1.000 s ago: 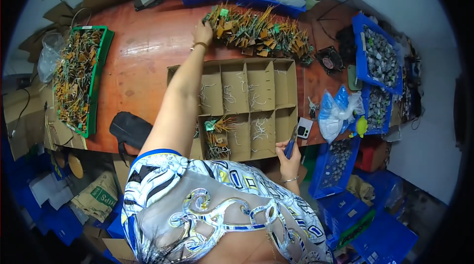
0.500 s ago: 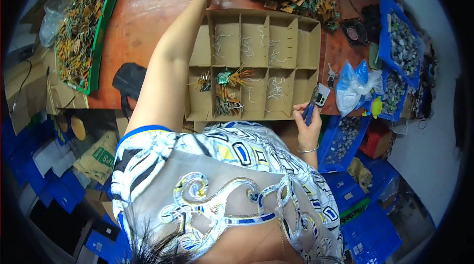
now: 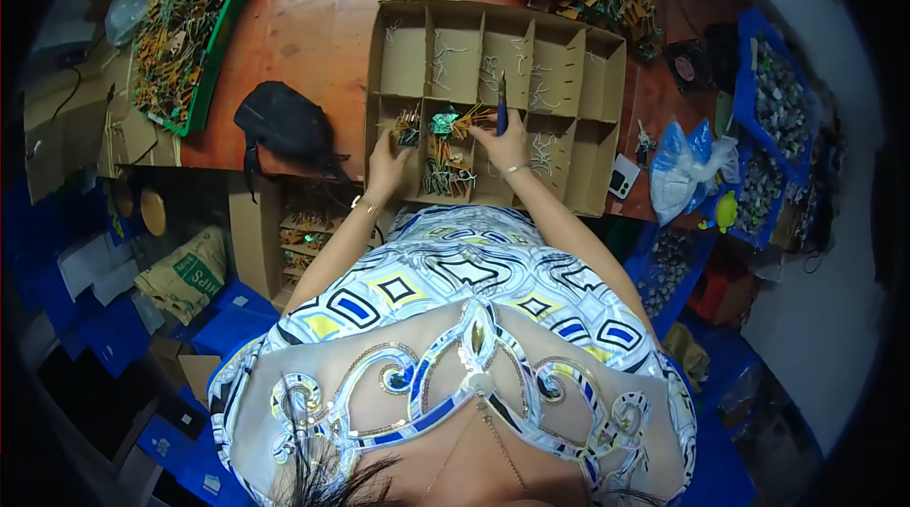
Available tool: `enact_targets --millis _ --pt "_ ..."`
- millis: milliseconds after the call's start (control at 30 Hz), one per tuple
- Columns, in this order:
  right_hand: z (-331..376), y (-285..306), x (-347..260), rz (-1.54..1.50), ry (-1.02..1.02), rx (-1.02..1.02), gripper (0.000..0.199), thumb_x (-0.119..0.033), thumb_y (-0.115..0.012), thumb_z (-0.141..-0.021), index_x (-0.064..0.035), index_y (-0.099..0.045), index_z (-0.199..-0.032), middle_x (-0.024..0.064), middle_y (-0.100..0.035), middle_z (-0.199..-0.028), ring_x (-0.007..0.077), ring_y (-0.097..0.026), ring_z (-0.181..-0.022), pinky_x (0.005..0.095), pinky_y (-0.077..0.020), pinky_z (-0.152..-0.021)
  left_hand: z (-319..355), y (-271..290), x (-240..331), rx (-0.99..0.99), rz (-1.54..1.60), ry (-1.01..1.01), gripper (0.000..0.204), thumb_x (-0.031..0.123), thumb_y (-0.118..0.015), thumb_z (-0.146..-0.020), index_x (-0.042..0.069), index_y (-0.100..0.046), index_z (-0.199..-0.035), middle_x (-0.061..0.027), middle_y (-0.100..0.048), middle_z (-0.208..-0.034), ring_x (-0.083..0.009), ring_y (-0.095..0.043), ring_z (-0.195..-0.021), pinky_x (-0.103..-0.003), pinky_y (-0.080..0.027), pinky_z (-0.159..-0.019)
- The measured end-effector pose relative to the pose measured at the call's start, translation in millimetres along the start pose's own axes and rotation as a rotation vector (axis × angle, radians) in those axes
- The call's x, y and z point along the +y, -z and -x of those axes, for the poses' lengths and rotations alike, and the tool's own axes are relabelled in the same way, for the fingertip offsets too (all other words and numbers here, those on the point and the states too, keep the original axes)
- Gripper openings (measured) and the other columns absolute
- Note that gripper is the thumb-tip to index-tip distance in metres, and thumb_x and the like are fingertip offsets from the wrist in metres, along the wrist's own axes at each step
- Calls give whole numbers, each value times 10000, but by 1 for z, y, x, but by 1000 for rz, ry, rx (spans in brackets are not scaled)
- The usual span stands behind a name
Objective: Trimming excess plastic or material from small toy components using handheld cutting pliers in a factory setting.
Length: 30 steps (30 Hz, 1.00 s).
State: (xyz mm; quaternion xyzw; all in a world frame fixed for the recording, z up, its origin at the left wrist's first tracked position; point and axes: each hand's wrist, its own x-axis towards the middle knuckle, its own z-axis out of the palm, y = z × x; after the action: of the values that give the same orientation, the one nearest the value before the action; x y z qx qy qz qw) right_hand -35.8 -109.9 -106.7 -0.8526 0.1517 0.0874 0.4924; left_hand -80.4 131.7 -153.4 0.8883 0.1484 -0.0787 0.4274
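Along the table's (image 3: 313,9) near edge, a shallow brown cardboard compartment box (image 3: 403,66) holds green-and-orange wired circuit boards (image 3: 444,122) between the hands. The right hand (image 3: 502,143) grips a slim blue-handled tool (image 3: 501,114); the left hand (image 3: 387,168), by the box's near-left corner: grip unclear.

Tool (image 3: 501,108) blue, prob. dk-tipped

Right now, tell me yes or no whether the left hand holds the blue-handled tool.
No, the blue-handled tool is in the right hand.

Printed lettering (image 3: 198,277) on brown sack (image 3: 168,274)
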Motion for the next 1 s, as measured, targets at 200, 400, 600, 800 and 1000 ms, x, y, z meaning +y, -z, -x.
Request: enact_targets --millis 200,400,600,800,1000 --pt "-12 -8 -23 -103 87 -8 280 -89 -745 -739 -44 -541 -926 49 -639 -783 150 -631 -724 277 -501 -678 -27 -16 17 167 294 -84 388 48 -656 -774 -11 -578 -1148 -188 -621 -1096 -320 -603 -1016 -358 -466 -885" --pt "3 66 -76 -601 -7 -435 268 -21 -709 -776 -46 -541 -983 30 -616 -838 137 -627 -731 267 -508 -641 -7 41 71 64 86 -250 304 74 -659 -738 3 -636 -1033 -105 -587 -941 -261 -541 -1017 -339 -420 -892" --pt "13 105 -118 -995 -306 -532 254 39 -684 -792 -48 -513 -958 95 -603 -876 196 -630 -762 299 -537 -633 2 55 165 -526 802 -185 536 -43 -463 -770 38 -442 -1299 -51 -533 -1207 -109 -540 -944 -227 -434 -813" --pt "15 108 -116 -1422 -451 -287 193 85 -611 -827 -42 -499 -920 134 -585 -893 232 -614 -800 365 -558 -720 16 46 159 -685 1191 107 416 180 -555 -918 61 -457 -1304 -73 -525 -1260 -142 -548 -1033 -296 -457 -872" --pt "24 93 -114 -1523 -394 -221 183 79 -616 -822 -66 -513 -866 110 -598 -846 237 -633 -772 394 -570 -743 39 43 206 -790 1783 513 584 575 -419 -928 116 -501 -1280 -148 -528 -1295 -344 -453 -1250 -654 -304 -1034"
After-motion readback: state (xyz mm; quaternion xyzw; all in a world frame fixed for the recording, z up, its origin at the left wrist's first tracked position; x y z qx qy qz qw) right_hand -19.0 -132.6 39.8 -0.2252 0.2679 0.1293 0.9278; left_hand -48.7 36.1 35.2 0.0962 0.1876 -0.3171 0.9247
